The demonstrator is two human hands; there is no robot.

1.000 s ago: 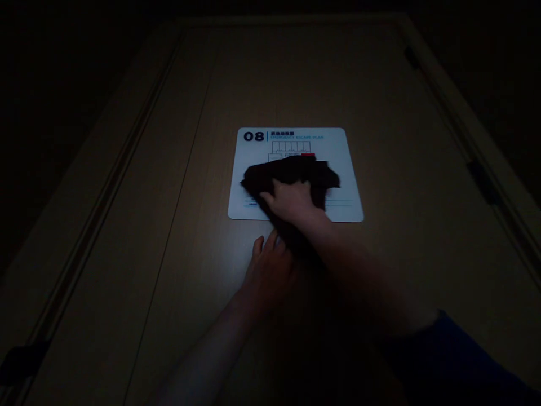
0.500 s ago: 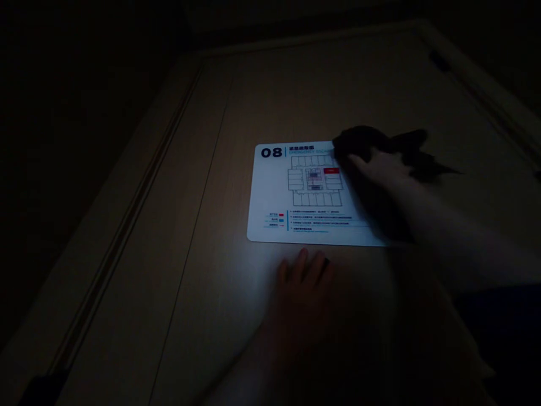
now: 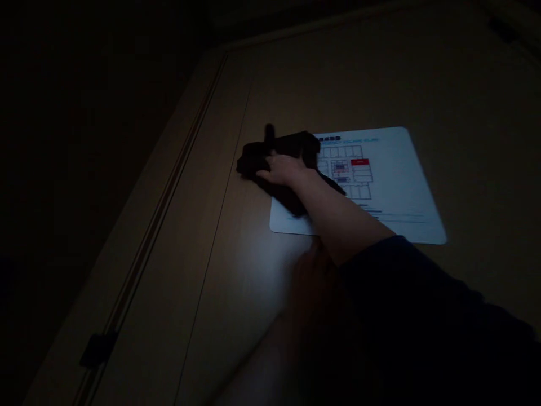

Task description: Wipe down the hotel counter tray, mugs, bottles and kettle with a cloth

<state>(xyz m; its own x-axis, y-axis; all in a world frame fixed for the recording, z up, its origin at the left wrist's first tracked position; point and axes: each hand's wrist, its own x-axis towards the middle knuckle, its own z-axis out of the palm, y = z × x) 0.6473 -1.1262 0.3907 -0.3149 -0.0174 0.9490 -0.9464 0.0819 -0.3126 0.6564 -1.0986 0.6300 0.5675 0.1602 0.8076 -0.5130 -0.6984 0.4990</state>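
Observation:
A white escape-plan sign point(image 3: 389, 192) with a floor plan and a red block is fixed on a wooden door point(image 3: 296, 84). My right hand point(image 3: 281, 169) presses a dark cloth point(image 3: 274, 152) over the sign's upper left corner and the door beside it. The hand's fingers are closed on the cloth. My left hand point(image 3: 313, 270) rests against the door just below the sign, in deep shadow under my right forearm; its fingers do not show.
The door frame point(image 3: 169, 197) runs along the left, with a dark hinge point(image 3: 98, 348) at the lower left. Another dark hinge point(image 3: 501, 28) sits at the top right. The surroundings are very dim.
My right hand has swept the cloth from the sign's upper right corner across to its upper left corner. The view has shifted, so the sign sits further right.

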